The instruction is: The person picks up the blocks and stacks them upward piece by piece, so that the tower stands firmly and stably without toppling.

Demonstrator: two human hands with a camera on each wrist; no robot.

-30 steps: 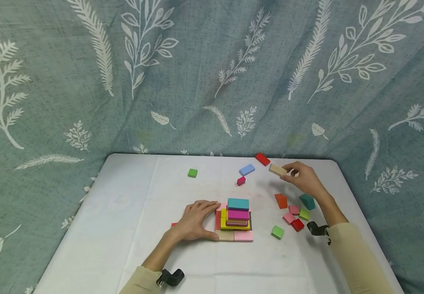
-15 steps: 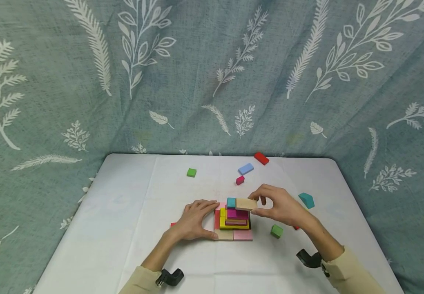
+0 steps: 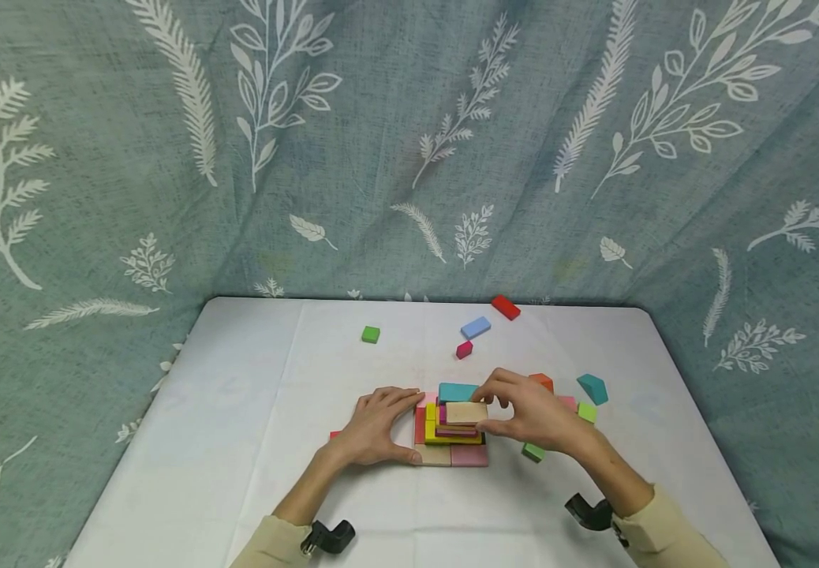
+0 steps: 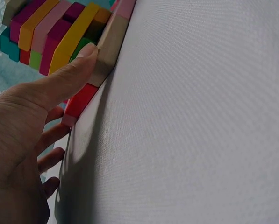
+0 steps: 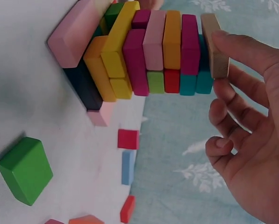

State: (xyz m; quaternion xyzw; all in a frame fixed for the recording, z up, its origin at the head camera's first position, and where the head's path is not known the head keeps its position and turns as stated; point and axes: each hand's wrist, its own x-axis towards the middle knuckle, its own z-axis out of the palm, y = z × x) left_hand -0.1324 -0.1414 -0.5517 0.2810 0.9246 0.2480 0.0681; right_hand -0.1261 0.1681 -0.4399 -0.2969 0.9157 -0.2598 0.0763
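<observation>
A stepped tower of coloured wooden blocks (image 3: 430,424) stands on the white table. My right hand (image 3: 533,410) pinches a plain wooden block (image 3: 466,413) between thumb and fingers at the tower's top, in front of a teal block (image 3: 454,392). In the right wrist view, the plain block (image 5: 218,56) is at the upper end of the stack, against the topmost layer; whether it bears on it, I cannot tell. My left hand (image 3: 375,428) rests at the tower's left side with fingers spread. Its thumb touches a plain base block (image 4: 109,53) in the left wrist view.
Behind the tower lie a green block (image 3: 371,334), a magenta block (image 3: 464,349), a light blue block (image 3: 476,327) and a red block (image 3: 505,307). To the right are a teal block (image 3: 592,388) and several others, partly behind my right hand. A patterned curtain (image 3: 353,158) hangs beyond the table.
My right hand has carried the plain block from the table's back right to the tower, then slightly lower and nearer, uncovering the teal block. My left hand has stayed still.
</observation>
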